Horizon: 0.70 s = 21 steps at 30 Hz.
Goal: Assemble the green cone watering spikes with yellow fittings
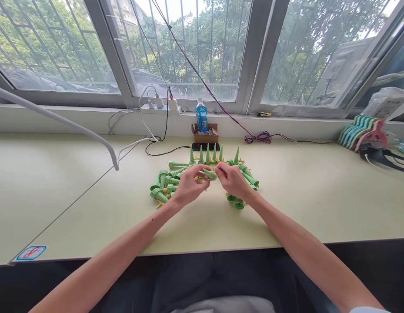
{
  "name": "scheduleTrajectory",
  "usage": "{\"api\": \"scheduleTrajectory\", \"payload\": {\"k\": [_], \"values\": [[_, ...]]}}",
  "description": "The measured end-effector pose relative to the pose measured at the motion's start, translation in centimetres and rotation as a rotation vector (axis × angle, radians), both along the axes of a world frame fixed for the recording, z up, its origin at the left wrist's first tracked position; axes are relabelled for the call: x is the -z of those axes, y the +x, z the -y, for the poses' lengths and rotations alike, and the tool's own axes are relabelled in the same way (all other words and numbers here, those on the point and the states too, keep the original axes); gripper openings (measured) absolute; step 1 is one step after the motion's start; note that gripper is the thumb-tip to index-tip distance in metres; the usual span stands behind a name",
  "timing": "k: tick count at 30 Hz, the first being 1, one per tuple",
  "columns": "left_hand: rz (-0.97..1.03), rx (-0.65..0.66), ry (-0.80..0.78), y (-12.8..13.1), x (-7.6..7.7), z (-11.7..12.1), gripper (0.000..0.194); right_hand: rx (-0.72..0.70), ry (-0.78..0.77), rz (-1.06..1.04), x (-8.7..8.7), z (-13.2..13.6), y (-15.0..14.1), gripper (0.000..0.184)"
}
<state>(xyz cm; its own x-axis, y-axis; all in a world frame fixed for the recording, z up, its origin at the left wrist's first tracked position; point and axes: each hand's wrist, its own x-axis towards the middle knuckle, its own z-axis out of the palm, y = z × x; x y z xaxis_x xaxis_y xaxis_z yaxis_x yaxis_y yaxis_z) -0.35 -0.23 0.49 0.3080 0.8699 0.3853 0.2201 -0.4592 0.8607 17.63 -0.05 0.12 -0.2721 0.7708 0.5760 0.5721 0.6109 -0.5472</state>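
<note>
Both my hands meet over the middle of a pale green table. My left hand and my right hand pinch the same small green cone-shaped plastic piece, lying sideways between the fingertips. A heap of the same green cones with yellow bits lies to the left of my left hand. More green cones lie by my right hand, and two green rings sit under my right wrist. Several cones stand upright in a row just behind my hands.
Behind the cones, a black phone lies in front of a small cardboard box with a blue-labelled bottle. White and black cables run from the sill. A red-black wire lies at right. Coloured items are at the far right.
</note>
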Motion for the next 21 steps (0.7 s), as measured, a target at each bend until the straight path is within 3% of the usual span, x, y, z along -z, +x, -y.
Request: {"api": "scheduleTrajectory", "payload": {"k": [6,12,16,21], "values": [[0.173,0.028,-0.318,0.1,-0.4,-0.1,0.022,-0.003,0.008,-0.053,0.0,0.1,0.0,0.025],[0.342,0.250,-0.691,0.1,-1.0,0.2,0.028,-0.038,0.023,-0.084,-0.4,0.5,0.0,0.024],[0.425,0.321,-0.779,0.2,-1.4,0.4,0.023,-0.044,0.028,-0.070,-0.5,0.6,-0.1,0.024],[0.454,0.285,-0.778,-0.2,-1.1,0.2,0.024,-0.066,0.006,-0.060,-0.3,0.6,-0.2,0.023]]}}
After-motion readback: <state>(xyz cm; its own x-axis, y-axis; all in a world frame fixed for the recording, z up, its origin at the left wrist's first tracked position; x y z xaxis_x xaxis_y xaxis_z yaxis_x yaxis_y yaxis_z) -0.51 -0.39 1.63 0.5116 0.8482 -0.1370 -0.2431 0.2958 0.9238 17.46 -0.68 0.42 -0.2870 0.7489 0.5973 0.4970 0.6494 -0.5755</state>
